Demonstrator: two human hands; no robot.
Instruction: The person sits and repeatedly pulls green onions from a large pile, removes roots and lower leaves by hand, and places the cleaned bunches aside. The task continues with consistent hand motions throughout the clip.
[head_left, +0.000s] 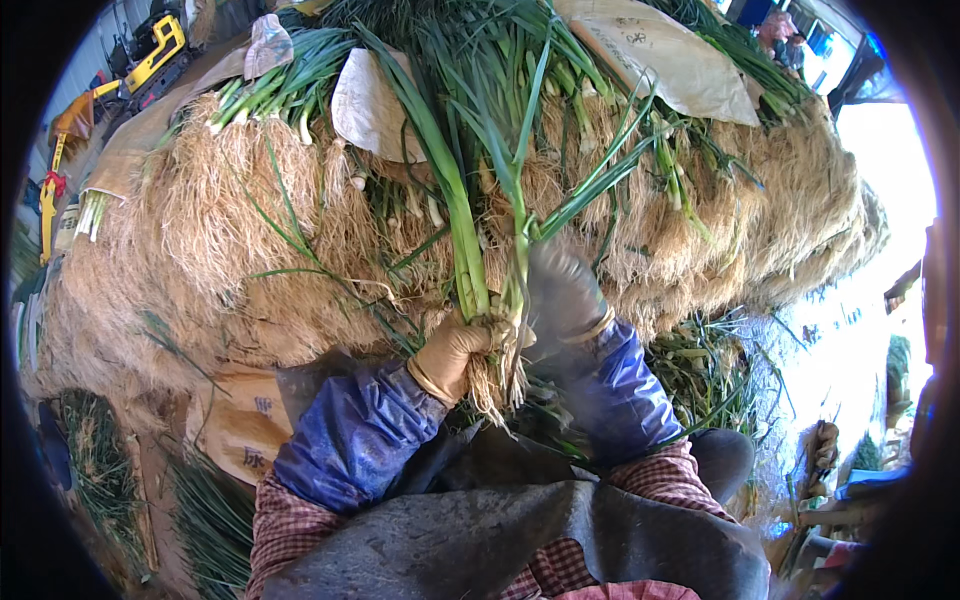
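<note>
In a light rubber glove, my left hand (448, 355) is closed around the white lower stalks of a few green onions (466, 262), whose roots hang below the fist and whose leaves point up and away. My right hand (564, 294), gloved and blurred by motion, is just right of the held stalks. Whether its fingers grip a leaf or stalk there cannot be told. Behind both hands rises a big heap of green onions, its tangled dry roots (240, 195) facing me and its green leaves lying towards the top.
Woven sacks (667, 64) lie over parts of the heap. A dark apron (450, 540) covers my lap. Loose green leaves (214, 525) lie on the floor at the lower left, with stripped trimmings (697, 367) at the right. A yellow mini excavator (157, 52) stands far left. A person (789, 51) is far back right.
</note>
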